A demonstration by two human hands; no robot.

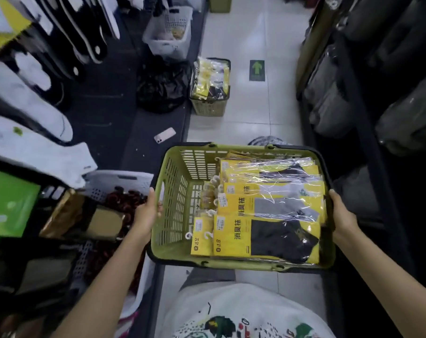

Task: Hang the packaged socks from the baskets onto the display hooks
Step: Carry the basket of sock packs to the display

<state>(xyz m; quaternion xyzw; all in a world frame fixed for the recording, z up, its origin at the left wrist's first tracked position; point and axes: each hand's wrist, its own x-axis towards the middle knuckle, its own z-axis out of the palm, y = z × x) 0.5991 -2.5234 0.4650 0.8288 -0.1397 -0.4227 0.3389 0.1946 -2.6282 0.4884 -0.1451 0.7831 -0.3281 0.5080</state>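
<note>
A person is standing in a narrow shop aisle, carrying a green basket (176,191) at waist height. The left hand (146,215) is curling over the left rim, thumb outside, and the right hand (342,215) is clasping the right rim. Inside, the packaged socks (268,230) are lying flat in an overlapping stack against the right side, their white hanger tabs pointing left, while the left part of the basket is showing bare mesh. A second basket (208,107), crammed with more yellow packs (210,76), is sitting on the tiled floor (243,113) farther up the aisle, just beside a black plastic bag (163,86). A white basket (169,42) is standing beyond it, and a phone (165,135) is lying on the dark ledge nearer the person. Along the left side, rows of white and black socks (36,101) are hanging on display, though the hooks themselves are too blurred to pick out. By the look of things, most of the job is lying ahead: neither hand is holding a pack, none is on its way to a hook, and two baskets are holding stock. What appears to be left is bringing the basket within reach of the display, then hanging every pack by its tab — one basket after the other.
</note>
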